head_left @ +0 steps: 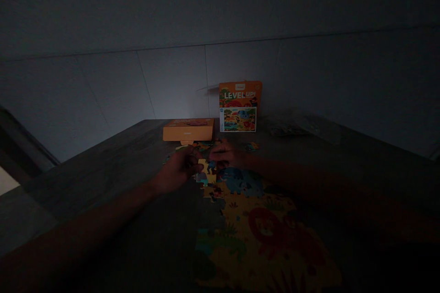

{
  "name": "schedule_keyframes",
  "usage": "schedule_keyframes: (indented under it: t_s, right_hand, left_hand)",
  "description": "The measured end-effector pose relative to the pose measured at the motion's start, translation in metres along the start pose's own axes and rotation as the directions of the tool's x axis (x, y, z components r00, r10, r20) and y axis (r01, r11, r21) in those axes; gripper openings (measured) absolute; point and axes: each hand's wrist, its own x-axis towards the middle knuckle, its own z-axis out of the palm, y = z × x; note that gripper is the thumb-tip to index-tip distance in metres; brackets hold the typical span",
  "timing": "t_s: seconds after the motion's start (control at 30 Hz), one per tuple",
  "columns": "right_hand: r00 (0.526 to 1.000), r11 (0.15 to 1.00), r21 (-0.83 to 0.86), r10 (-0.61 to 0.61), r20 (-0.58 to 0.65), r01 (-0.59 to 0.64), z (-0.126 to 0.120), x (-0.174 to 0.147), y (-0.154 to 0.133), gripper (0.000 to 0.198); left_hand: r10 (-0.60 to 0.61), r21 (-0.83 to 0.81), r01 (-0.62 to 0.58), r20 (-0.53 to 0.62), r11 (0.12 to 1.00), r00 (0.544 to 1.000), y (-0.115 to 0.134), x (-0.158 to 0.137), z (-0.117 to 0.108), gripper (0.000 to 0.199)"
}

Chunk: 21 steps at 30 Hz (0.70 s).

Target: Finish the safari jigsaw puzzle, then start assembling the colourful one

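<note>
Indoors, very dim, likely a home, but too dark and plain to tell which room. Clues by clock from the wearer: animal-print jigsaw (247,203) near at 12 to 1 on a grey table (103,158), orange box (188,134) farther between 11 and 12, upright "LEVEL UP!" pack (239,88) with a picture card (239,120) at 12, clear plastic (323,130) at 1. Plain wall (178,82) with seamed panels behind the table from 11 to 1; dark strip (17,142) at 10, unclear what.
</note>
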Motion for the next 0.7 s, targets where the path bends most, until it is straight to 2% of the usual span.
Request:
schedule_keyframes:
  t_s: [0.2, 0.33, 0.47, 0.57, 0.7]
  right_hand:
    - [1.0, 0.998, -0.052, -0.016, 0.006, 0.017, 0.0, 0.003, 0.003, 0.04]
    - [0.995, 0.999, -0.035, 0.023, -0.095, -0.026, 0.006, 0.007, 0.006, 0.04]
    - [0.988, 0.962, -0.272, -0.056, -0.144, 0.015, 0.009, 0.009, 0.008, 0.038]
    - [0.979, 0.839, -0.542, -0.146, -0.143, 0.046, 0.011, 0.008, 0.007, 0.035]
    - [0.977, 0.576, -0.816, -0.194, -0.092, 0.038, 0.017, 0.002, 0.001, 0.01]
  left_hand:
    - [0.05, 0.075, -0.049, -0.019, 0.996, 0.999, 0.0, -0.001, -0.001, 0.021]
    - [0.081, 0.084, -0.078, -0.035, 0.993, 0.996, -0.005, 0.001, -0.002, 0.021]
    - [0.109, 0.092, -0.106, -0.023, 0.99, 0.994, -0.006, 0.001, -0.003, 0.022]
    - [0.117, 0.149, -0.119, 0.024, 0.982, 0.993, 0.0, -0.002, -0.004, 0.023]
    - [0.115, 0.205, -0.127, 0.072, 0.97, 0.991, 0.007, -0.005, -0.006, 0.022]
